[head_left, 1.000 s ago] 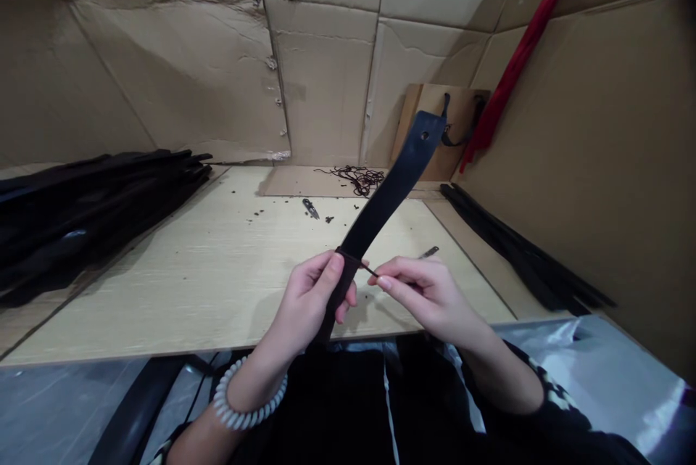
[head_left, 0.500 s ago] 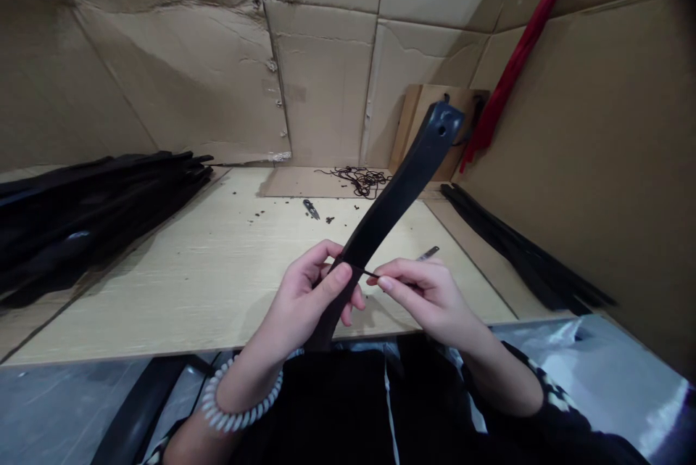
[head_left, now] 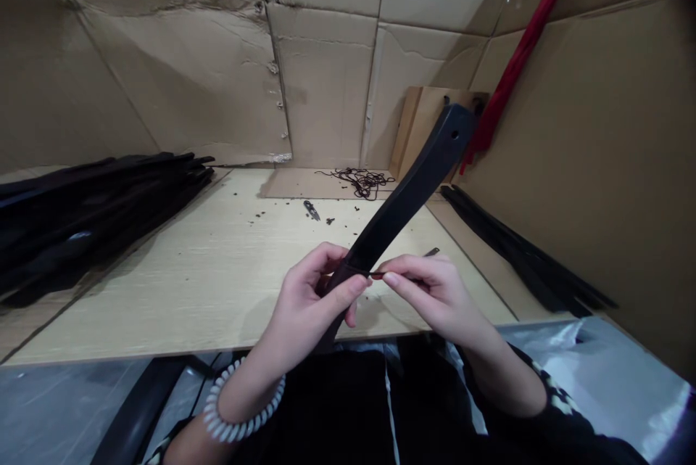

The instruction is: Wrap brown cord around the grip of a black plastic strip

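Observation:
A long dark strap (head_left: pixel 410 193) with a round hole at its top end slants up and to the right. My left hand (head_left: pixel 318 291) is closed around its lower part, thumb pressed on the front. From the strap by that thumb, a thin dark cord (head_left: pixel 376 274) runs to my right hand (head_left: pixel 429 294), which pinches it between thumb and forefinger. A slim metal tool (head_left: pixel 433 252) sticks out behind the right hand's knuckles. Whether that hand also holds the tool is hidden. The strap's bottom end disappears behind my left hand and wrist.
Many dark strips (head_left: pixel 92 211) are piled at the left, with more black strips (head_left: pixel 522 254) along the right. Tangled dark cords (head_left: pixel 363 180), small thread snips (head_left: pixel 312 210) and scraps lie at the back. A wooden block (head_left: pixel 410 128) and red cloth (head_left: pixel 522 51) stand by the cardboard walls (head_left: pixel 326 80).
The strap's top end has shifted slightly right and turned a little. My left hand has slid slightly right along with it, and the cord between the hands looks shorter.

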The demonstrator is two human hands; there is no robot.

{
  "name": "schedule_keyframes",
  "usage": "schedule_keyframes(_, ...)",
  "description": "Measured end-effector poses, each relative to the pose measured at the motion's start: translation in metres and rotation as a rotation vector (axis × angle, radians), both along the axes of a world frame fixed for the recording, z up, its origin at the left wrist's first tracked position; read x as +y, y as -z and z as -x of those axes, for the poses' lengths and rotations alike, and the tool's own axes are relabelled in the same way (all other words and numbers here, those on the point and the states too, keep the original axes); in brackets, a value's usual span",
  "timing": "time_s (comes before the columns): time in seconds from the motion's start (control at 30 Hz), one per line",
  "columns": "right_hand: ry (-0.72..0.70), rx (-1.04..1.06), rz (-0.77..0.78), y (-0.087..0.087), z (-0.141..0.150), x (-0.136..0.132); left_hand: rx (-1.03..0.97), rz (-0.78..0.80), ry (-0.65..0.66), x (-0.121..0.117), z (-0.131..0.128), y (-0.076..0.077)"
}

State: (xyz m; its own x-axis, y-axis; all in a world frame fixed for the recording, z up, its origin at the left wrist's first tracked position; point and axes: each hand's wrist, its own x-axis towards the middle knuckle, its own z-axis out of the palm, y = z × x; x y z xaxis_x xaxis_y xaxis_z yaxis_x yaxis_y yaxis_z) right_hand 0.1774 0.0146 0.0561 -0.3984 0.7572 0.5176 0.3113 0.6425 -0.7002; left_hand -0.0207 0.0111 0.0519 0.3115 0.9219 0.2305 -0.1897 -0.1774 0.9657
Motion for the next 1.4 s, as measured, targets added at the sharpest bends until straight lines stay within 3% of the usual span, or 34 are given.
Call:
schedule_keyframes(0.2,0.028,0.05,0.218,0.011,0.002,0.008,-0.031,0.094,0.061,0.002,0.009,-0.006)
schedule_keyframes(0.33,-0.097,0.108,0.333,0.003,0.01,0.014,-0.181,0.198,0.189,0.008,0.009,-0.006)
schedule_keyframes(0.53,-0.204,0.09,0.262,-0.018,0.023,0.015,-0.309,0.254,0.335,0.019,0.004,-0.001)
schedule_keyframes(0.7,-0.178,0.072,0.17,-0.028,0.03,0.009,-0.302,0.118,0.559,0.024,0.005,0.001)
schedule_keyframes(0.77,-0.153,0.063,0.141,-0.031,0.032,0.007,-0.272,0.096,0.523,0.023,0.008,0.002)
schedule_keyframes(0.97,-0.126,0.127,0.239,-0.03,0.034,0.01,-0.17,0.07,0.168,0.005,0.02,0.01)
schedule_keyframes(1.03,-0.123,0.175,0.303,-0.027,0.037,0.013,-0.172,0.08,0.151,0.0,0.022,0.014)
schedule_keyframes(1.2,-0.129,0.178,0.365,-0.023,0.041,0.016,-0.408,0.155,0.286,-0.001,0.017,0.021)
schedule_keyframes(1.4,-0.089,0.167,0.323,-0.025,0.041,0.018,-0.336,0.08,0.13,0.001,0.009,0.023)
